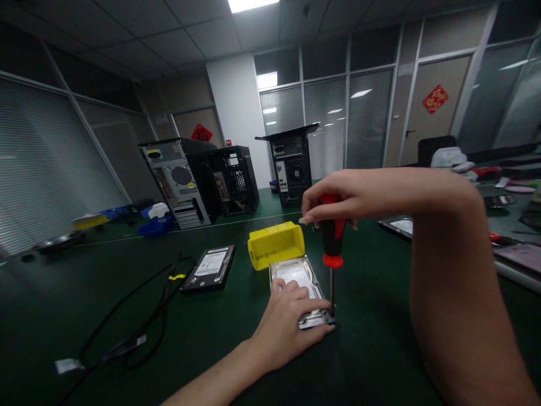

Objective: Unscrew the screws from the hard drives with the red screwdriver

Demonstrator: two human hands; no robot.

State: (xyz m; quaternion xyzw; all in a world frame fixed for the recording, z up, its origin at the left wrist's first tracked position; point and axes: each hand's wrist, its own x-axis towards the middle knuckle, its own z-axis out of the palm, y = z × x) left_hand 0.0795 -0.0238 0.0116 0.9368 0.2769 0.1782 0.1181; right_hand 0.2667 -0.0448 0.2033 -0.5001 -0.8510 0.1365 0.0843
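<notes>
A silver hard drive (296, 273) lies on the green table, with its far end at a yellow plastic bin (276, 245). My left hand (291, 316) grips its near end, fingers across the top and thumb along the near edge. Above the drive, my right hand (338, 197) is closed from the top around the red and black handle of a screwdriver (332, 242). The screwdriver stands upright, and its shaft reaches down to the drive's near right corner beside my left fingertips. The tip and any screw under it are too small to make out.
A second hard drive (211, 266) and a black cable (156, 310) lie to the left. Computer cases (181, 175) stand at the back. Another drive (401, 225) is behind my right forearm. Blue bins (156, 225) sit far left.
</notes>
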